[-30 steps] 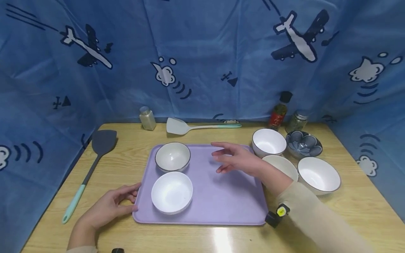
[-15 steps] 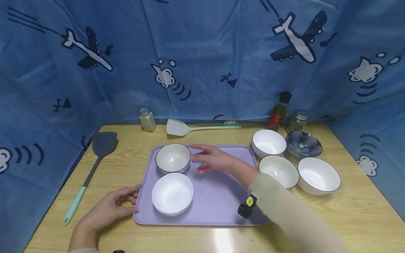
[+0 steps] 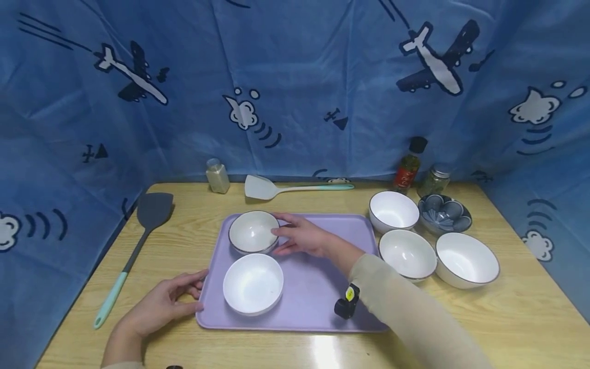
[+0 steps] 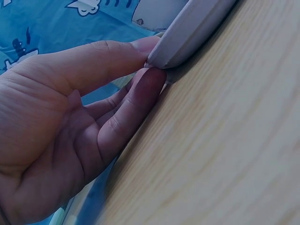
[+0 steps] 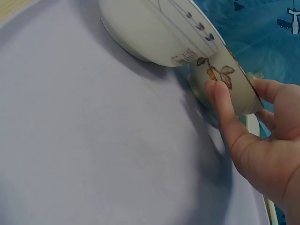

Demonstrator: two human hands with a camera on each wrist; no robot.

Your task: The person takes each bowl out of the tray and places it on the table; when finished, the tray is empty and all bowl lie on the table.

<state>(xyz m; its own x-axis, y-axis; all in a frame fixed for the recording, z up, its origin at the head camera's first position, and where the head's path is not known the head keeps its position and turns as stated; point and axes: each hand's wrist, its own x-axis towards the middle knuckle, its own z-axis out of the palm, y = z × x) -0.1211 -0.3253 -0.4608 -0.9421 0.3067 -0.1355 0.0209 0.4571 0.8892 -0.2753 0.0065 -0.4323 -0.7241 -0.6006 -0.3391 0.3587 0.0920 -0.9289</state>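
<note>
In the head view a purple tray (image 3: 322, 302) lies on the table. My left hand (image 3: 159, 307) is at its left edge; the left wrist view has thumb and finger pinching the tray rim (image 4: 183, 40). Two bowls stand on the tray's left half: a dark-rimmed cream bowl (image 3: 253, 233) behind, a plain white bowl (image 3: 253, 284) in front. My right hand (image 3: 301, 237) reaches over the tray and holds the right side of the cream bowl. In the right wrist view that bowl (image 5: 239, 91) shows a leaf-and-berry pattern, with fingers against its wall and rim.
Right of the tray stand several bowls: white (image 3: 394, 211), cream (image 3: 407, 254), large white (image 3: 466, 260) and dark patterned (image 3: 444, 214). Behind them are a sauce bottle (image 3: 407, 169) and a jar (image 3: 435, 180). Also on the table: a shaker (image 3: 217, 177), a white spatula (image 3: 262, 188) and a dark spatula (image 3: 154, 209).
My right hand has moved left across the tray and taken hold of the cream bowl's right side. The left hand stays at the tray's edge; the bowls stand as before.
</note>
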